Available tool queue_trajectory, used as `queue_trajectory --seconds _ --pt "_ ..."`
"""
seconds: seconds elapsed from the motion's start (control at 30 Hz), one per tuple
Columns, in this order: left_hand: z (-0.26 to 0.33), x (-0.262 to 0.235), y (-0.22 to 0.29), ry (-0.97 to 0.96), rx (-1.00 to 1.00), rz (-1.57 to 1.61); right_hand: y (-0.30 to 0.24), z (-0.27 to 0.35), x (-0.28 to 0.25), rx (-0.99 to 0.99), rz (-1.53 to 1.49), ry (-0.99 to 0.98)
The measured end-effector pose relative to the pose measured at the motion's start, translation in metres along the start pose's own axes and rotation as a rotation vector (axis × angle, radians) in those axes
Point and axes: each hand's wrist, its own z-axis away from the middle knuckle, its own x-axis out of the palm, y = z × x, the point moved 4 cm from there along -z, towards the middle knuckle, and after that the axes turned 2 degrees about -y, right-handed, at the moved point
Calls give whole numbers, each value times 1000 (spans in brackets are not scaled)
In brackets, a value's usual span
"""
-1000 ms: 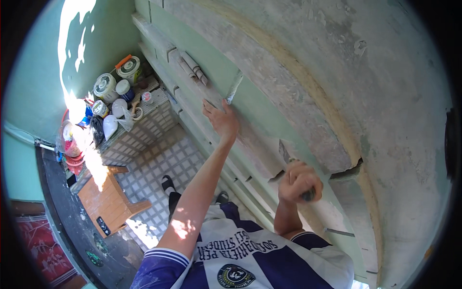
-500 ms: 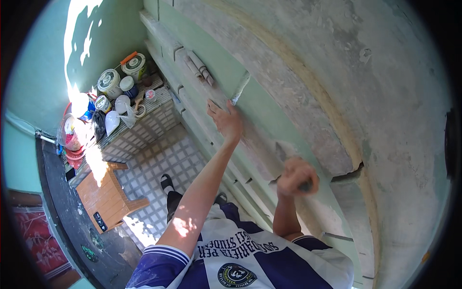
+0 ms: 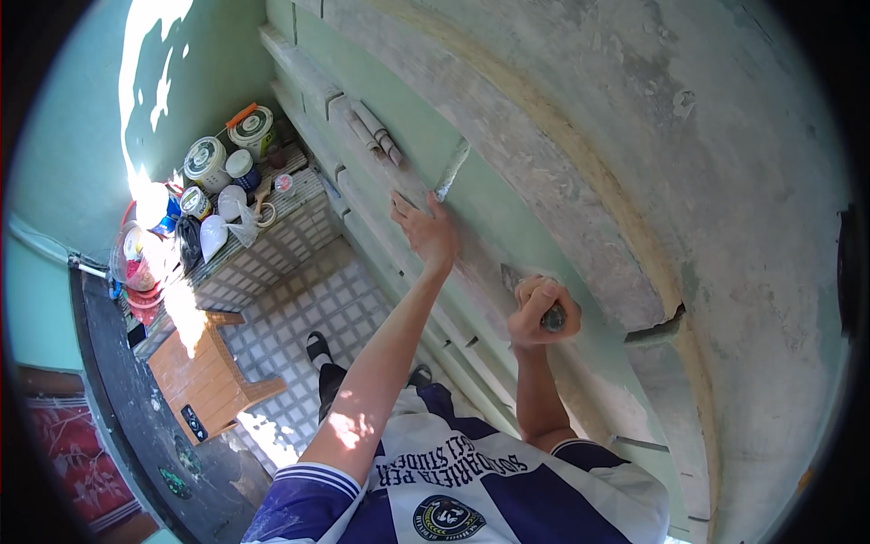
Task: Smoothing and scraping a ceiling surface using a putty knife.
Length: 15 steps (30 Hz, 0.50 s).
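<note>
My right hand (image 3: 544,311) is wrapped round the dark, rounded handle of a putty knife (image 3: 510,276). Its narrow grey blade points away from me, toward the green strip of wall beside a whitish ledge. My left hand (image 3: 424,228) lies on the ledge (image 3: 485,276) further along, palm down and fingers apart, holding nothing. Just beyond its fingertips, a white-edged slot (image 3: 452,170) crosses the green strip. Some rolled greyish sheets (image 3: 376,133) lie further up the same ledge.
At the far left, a tiled counter (image 3: 294,215) bears paint tubs (image 3: 207,161), plastic bags and a tape roll. A wooden stool (image 3: 199,379) stands on the tiled floor at my left, a phone-like black object on it. Rough grey plaster (image 3: 725,181) bulges on the right.
My right hand has shifted slightly left and up along the ledge with the putty knife, and its blur has gone. My left hand stays in place.
</note>
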Motion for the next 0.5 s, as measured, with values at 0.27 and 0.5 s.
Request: queue_trajectory --seconds 0.27,0.5 --pt "0 2 -2 5 33 -8 8 1 2 106 44 -4" --pt "1 2 3 -14 36 19 5 -2 0 113 140 -95"
